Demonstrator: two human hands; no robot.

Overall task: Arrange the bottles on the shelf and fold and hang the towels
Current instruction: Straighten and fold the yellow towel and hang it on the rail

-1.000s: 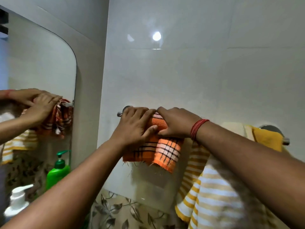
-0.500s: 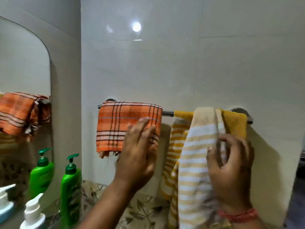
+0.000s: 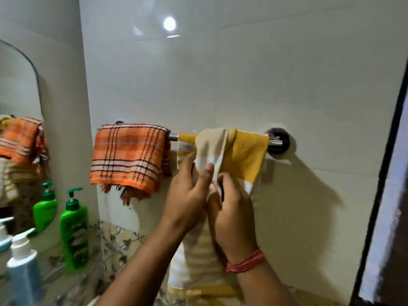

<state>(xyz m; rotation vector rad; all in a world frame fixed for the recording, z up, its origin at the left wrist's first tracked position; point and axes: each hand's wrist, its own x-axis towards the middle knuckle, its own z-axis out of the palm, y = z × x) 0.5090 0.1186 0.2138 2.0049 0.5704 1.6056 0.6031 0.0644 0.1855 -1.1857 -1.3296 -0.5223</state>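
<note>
Far left there's a mirror (image 3: 17,102) on the side wall, showing reflections of the orange towel and a green bottle. Below it, on the floral-patterned worktop (image 3: 123,241), sits a blue bottle with a white pump (image 3: 21,270) at the very front, then a green pump bottle (image 3: 74,228) standing upright just beside the corner of the wall. A bit of another white-and-blue pump thing peeks in at the left edge, can't tell much about it.

Moving right, the orange plaid towel (image 3: 128,157) hangs folded over the left end of the chrome towel bar (image 3: 173,137), frayed fringe dangling at the bottom. Just beside it, on the same bar, is the yellow and white striped towel (image 3: 245,155), bunched up and draped all the way down past the bottom of the shot.

Both hands are on that striped towel. The left hand (image 3: 187,195) has its fingers curled onto the cream fold, thumb on top, pinching the fabric. The right hand (image 3: 231,208), with a red thread band (image 3: 245,261) on the wrist, grips the same fold just below, fingers wrapped round it. The 2 hands are touching each other.

Right end of the bar goes into a round chrome wall mount (image 3: 279,141), and a dark door frame (image 3: 384,173) runs down the far right.
</note>
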